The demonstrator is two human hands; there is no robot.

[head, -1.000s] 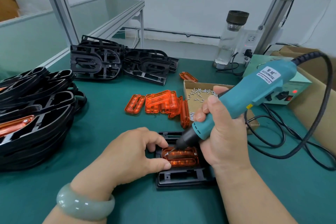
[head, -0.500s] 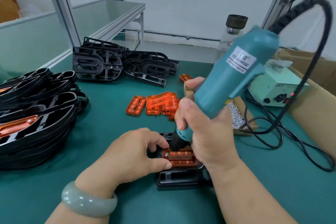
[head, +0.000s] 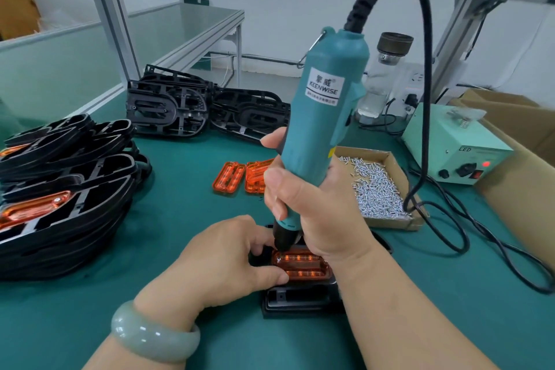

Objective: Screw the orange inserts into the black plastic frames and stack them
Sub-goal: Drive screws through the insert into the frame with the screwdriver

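The right hand (head: 312, 207), fingers clamped round the teal electric screwdriver (head: 324, 117), is tipping it from slanted to near upright, its bit now pressing the far-left corner of the ribbed orange plastic insert (head: 303, 264) — which the left hand (head: 228, 255) is pinching down into the black plastic frame (head: 300, 300) — so a screw is likely going in.

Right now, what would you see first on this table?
The big teal electric screwdriver in the middle, standing upright in the right hand, its tip down on a shiny orange insert in a black frame that the left hand holds. At the left sits a tall stack of black frames, and at the right a cardboard box of silver screws.
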